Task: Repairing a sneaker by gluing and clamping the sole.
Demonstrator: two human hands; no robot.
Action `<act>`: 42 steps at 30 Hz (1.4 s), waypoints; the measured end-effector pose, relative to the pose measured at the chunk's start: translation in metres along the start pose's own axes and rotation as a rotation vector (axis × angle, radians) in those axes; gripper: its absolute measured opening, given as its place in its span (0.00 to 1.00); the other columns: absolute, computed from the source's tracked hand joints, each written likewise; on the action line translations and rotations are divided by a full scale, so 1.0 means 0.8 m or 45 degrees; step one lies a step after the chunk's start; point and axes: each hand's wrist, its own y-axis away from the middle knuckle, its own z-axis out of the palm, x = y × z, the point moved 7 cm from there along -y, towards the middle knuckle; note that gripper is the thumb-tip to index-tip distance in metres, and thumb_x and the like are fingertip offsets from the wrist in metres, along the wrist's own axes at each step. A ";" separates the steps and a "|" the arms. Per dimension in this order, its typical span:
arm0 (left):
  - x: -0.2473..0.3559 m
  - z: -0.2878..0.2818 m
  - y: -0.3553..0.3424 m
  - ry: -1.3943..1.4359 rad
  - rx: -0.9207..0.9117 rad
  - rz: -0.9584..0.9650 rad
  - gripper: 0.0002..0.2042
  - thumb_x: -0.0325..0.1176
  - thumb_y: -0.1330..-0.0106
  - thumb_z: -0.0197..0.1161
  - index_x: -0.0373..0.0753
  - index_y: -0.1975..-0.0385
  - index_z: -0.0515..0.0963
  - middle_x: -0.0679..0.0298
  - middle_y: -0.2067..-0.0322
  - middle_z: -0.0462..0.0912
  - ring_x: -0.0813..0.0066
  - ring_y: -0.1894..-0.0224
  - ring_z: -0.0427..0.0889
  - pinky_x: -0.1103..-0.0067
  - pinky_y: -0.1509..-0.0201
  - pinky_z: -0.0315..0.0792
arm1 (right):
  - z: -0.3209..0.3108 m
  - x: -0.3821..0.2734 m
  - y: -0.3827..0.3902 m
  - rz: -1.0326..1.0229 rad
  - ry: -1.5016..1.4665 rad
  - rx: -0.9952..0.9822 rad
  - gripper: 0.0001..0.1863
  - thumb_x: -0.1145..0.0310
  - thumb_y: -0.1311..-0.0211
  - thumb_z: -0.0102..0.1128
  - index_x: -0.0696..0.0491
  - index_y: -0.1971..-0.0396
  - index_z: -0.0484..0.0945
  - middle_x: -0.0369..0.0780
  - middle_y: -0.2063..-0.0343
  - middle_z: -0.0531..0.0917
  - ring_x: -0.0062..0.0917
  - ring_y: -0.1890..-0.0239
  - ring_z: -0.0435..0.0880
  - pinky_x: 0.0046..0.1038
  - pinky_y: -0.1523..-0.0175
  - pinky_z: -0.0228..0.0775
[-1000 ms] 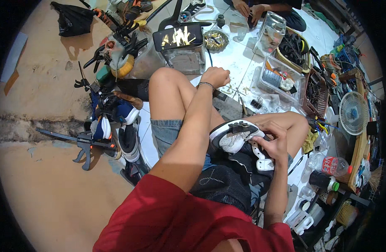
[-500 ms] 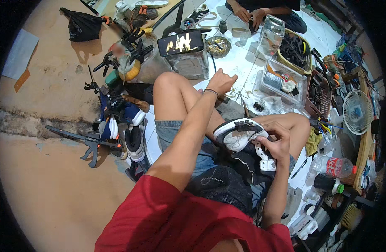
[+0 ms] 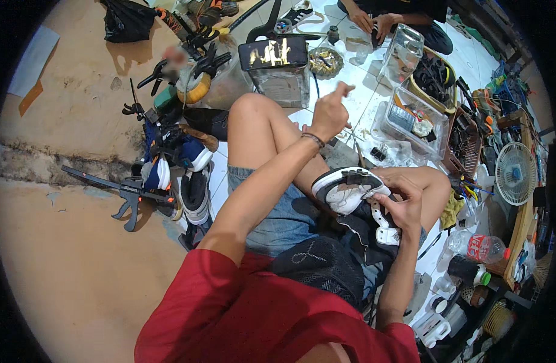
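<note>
My left hand (image 3: 331,111) is raised above the floor beyond my knee, a finger sticking out and the others curled; whether something thin is in it I cannot make out. My right hand (image 3: 401,202) grips a white, black and grey shoe (image 3: 344,190) at its edge, thumb on the upper, over my right leg. A white strap piece with eyelets (image 3: 387,234) hangs from the shoe over dark cloth or shoe material (image 3: 363,237). A black mesh item (image 3: 311,272) lies in my lap.
Clamped shoes (image 3: 175,157) stand left. A phone-like black slab (image 3: 254,57) rests on a box ahead. Tool-filled plastic containers (image 3: 405,124), a fan (image 3: 514,172) and a bottle (image 3: 477,245) are right. A co-worker's hands (image 3: 369,24) are at the top.
My left hand has risen forward and to the right, its finger more extended. My right hand stays on the shoe. The surroundings shift slightly in view.
</note>
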 end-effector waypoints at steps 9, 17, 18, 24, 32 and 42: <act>0.049 -0.098 0.157 1.243 0.213 -0.412 0.20 0.33 0.38 0.57 0.35 0.46 0.67 0.53 0.57 0.78 0.64 0.54 0.80 0.73 0.46 0.74 | 0.027 -0.006 -0.026 0.102 -0.057 0.131 0.16 0.74 0.55 0.76 0.62 0.64 0.84 0.41 0.71 0.86 0.24 0.69 0.83 0.24 0.62 0.73; 0.085 -0.105 0.162 0.132 -0.447 -0.291 0.25 0.33 0.52 0.79 0.33 0.54 0.78 0.57 0.57 0.84 0.68 0.53 0.84 0.75 0.46 0.75 | 0.066 -0.016 -0.024 -0.051 0.260 -0.257 0.17 0.68 0.52 0.75 0.60 0.63 0.84 0.45 0.64 0.87 0.35 0.61 0.87 0.30 0.54 0.77; 0.086 -0.102 0.163 0.090 -0.538 -0.309 0.26 0.34 0.53 0.80 0.33 0.54 0.78 0.57 0.58 0.84 0.68 0.53 0.84 0.75 0.46 0.75 | 0.072 -0.019 -0.024 -0.096 0.243 -0.243 0.16 0.69 0.53 0.75 0.60 0.64 0.83 0.44 0.68 0.85 0.32 0.65 0.85 0.29 0.59 0.75; 0.083 -0.086 0.155 0.027 -0.512 -0.307 0.21 0.38 0.51 0.79 0.34 0.60 0.81 0.55 0.64 0.86 0.60 0.61 0.87 0.73 0.55 0.78 | 0.077 -0.016 -0.030 -0.182 0.226 -0.237 0.15 0.67 0.51 0.74 0.58 0.64 0.82 0.44 0.69 0.85 0.36 0.66 0.85 0.32 0.60 0.75; 0.085 -0.090 0.168 -0.107 -0.506 -0.215 0.25 0.36 0.54 0.80 0.33 0.56 0.81 0.54 0.61 0.86 0.63 0.58 0.86 0.74 0.52 0.78 | 0.084 -0.010 -0.030 -0.105 0.284 -0.355 0.15 0.65 0.49 0.72 0.56 0.63 0.83 0.44 0.65 0.86 0.39 0.63 0.86 0.34 0.58 0.77; 0.112 -0.059 0.100 -0.185 -1.455 -0.210 0.33 0.51 0.54 0.76 0.29 0.54 0.80 0.44 0.59 0.84 0.51 0.54 0.84 0.67 0.46 0.74 | 0.085 -0.013 -0.032 -0.091 0.212 -0.350 0.15 0.67 0.50 0.73 0.58 0.64 0.82 0.46 0.68 0.85 0.41 0.65 0.85 0.35 0.59 0.76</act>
